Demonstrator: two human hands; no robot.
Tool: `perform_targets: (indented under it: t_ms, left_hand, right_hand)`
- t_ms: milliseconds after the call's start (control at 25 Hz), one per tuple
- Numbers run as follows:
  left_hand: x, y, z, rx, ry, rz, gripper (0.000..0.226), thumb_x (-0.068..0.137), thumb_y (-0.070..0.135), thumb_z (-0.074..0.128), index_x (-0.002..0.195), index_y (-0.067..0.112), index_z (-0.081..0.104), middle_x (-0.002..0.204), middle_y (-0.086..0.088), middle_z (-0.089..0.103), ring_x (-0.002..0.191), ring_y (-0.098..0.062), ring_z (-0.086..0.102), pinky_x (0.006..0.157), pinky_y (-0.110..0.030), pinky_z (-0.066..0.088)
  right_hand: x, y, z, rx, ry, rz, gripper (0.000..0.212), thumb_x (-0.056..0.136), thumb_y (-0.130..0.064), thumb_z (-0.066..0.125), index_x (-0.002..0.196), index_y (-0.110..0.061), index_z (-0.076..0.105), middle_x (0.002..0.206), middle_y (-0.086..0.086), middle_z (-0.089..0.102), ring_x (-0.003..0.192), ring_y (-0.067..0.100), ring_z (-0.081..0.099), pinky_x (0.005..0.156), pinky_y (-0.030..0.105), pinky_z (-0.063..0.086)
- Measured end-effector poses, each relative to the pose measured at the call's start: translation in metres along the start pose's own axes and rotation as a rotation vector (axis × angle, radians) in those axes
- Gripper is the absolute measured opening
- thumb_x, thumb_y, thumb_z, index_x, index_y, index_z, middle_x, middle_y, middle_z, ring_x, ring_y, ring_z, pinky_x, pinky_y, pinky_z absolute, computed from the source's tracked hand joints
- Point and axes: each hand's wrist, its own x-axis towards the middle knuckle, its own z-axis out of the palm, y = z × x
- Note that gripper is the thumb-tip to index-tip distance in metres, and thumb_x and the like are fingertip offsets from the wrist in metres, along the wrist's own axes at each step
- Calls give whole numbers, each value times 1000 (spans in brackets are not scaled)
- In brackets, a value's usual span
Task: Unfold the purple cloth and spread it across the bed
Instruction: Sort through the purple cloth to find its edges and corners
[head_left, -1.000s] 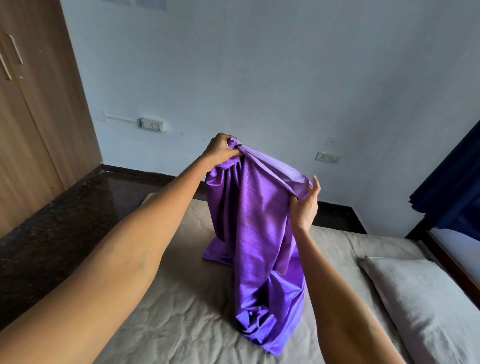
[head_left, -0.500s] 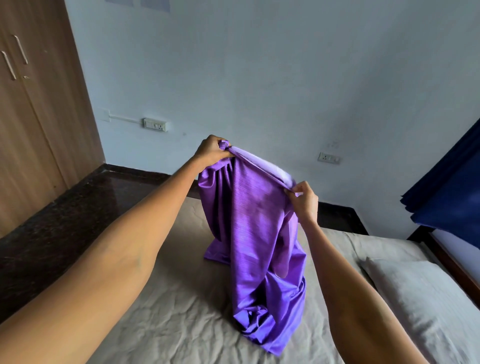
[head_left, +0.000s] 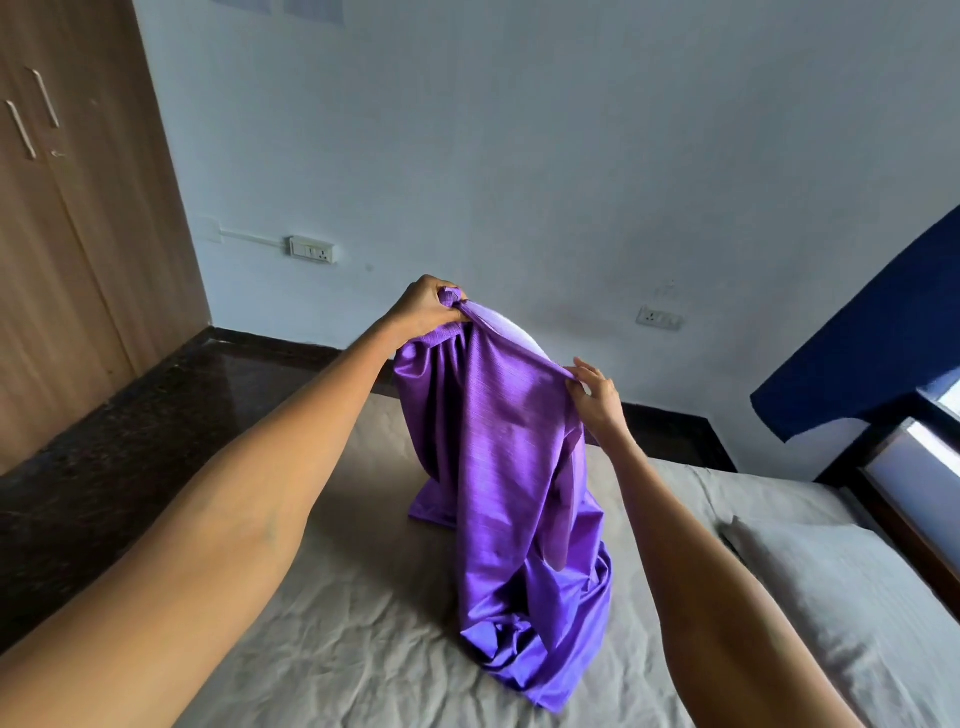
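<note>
The left hand (head_left: 423, 306) is raised over the bed, and its fingers are curled tight around a bunched corner of the purple cloth (head_left: 498, 447). The right hand (head_left: 595, 397) is lower, at about 4 o'clock from the left one, and it pinches the top edge of the same cloth between thumb and fingers; the other fingers are a little spread. The two hands are apart, and the edge of the cloth is stretched between them.

From this edge the cloth hangs down in long folds. Its lower part lies crumpled on the bed (head_left: 322, 623), toward 6 o'clock, and one flat corner rests on the sheet at about 7 o'clock from the hanging part. The cloth is not spread out.

The bed has a wrinkled beige sheet. A grey pillow (head_left: 841, 597) lies at 4 o'clock, well apart from the cloth. At 9 o'clock stands a wooden wardrobe (head_left: 67, 234) on a dark floor (head_left: 130, 431). A blue curtain (head_left: 872, 338) hangs at 3 o'clock.
</note>
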Motion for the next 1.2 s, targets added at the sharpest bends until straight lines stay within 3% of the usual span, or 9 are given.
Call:
perform_targets:
  t_ms: [120, 280, 440, 600, 760, 880, 960, 1080, 1200]
  left_hand:
    - [-1, -4, -2, -32, -9, -4, 12, 76, 11, 73, 81, 2, 68, 72, -6, 58, 75, -14, 50, 75, -26, 39]
    - [-4, -4, -3, -57, -17, -9, 13, 75, 10, 73, 82, 1, 68, 75, -7, 58, 75, -14, 50, 75, -27, 40]
    - [-4, -8, -6, -70, 27, -45, 7, 75, 10, 71, 79, 6, 69, 73, -6, 59, 75, -13, 51, 74, -26, 40]
    - [-6, -18, -9, -26, 88, -77, 17, 70, 17, 70, 72, 2, 64, 69, -4, 51, 70, -14, 42, 68, -27, 35]
    - [-6, -21, -9, -9, 101, -106, 30, 64, 29, 69, 77, 2, 67, 70, -4, 57, 70, -13, 46, 69, -28, 38]
    - [-8, -19, -10, 31, 109, -154, 28, 63, 30, 68, 78, 7, 69, 75, -6, 63, 75, -22, 56, 72, -28, 41]
    - [-8, -20, -9, 73, 119, -191, 18, 70, 23, 74, 84, 12, 71, 85, -8, 69, 88, -25, 63, 78, -29, 44]
    - [-10, -19, -8, 155, 101, -222, 23, 71, 30, 78, 84, 14, 69, 81, -4, 61, 81, -22, 55, 75, -31, 43]
    - [-15, -24, -14, 238, 69, -267, 39, 72, 39, 76, 63, 18, 45, 66, -4, 45, 70, -24, 41, 64, -30, 32]
  right_hand:
    - [-2, 0, -4, 196, -176, 121, 25, 94, -10, 49, 111, -11, 66, 108, 5, 64, 102, 17, 55, 91, 27, 41]
    - [-6, -5, -4, 368, -304, 209, 20, 94, -6, 48, 105, -4, 65, 87, 4, 58, 77, 13, 52, 63, 11, 44]
    - [-7, -8, 3, 452, -392, 261, 18, 91, -8, 52, 96, -14, 67, 84, -2, 63, 81, 11, 56, 78, 23, 45]
    - [-9, -8, 10, 663, -456, 322, 20, 87, 1, 53, 83, -15, 65, 76, -1, 66, 73, 14, 59, 64, 21, 51]
    - [-10, -6, 8, 682, -690, 345, 17, 86, 6, 54, 87, -9, 64, 77, -1, 68, 74, 11, 64, 72, 20, 53]
    - [-2, -5, 6, 539, -513, 267, 20, 85, 4, 58, 100, -3, 68, 78, -3, 71, 74, 8, 63, 74, 22, 53]
    - [1, -8, 3, 315, -227, 165, 25, 83, 3, 60, 106, -4, 69, 81, -2, 71, 72, 3, 62, 77, 21, 50]
    - [0, -18, 0, 100, 156, 46, 26, 81, -1, 61, 103, -7, 72, 91, 7, 72, 82, 13, 63, 67, 7, 41]
    - [-3, -19, -1, 150, 158, 15, 20, 81, -5, 66, 99, -8, 74, 92, 10, 74, 74, 0, 65, 70, 14, 44]
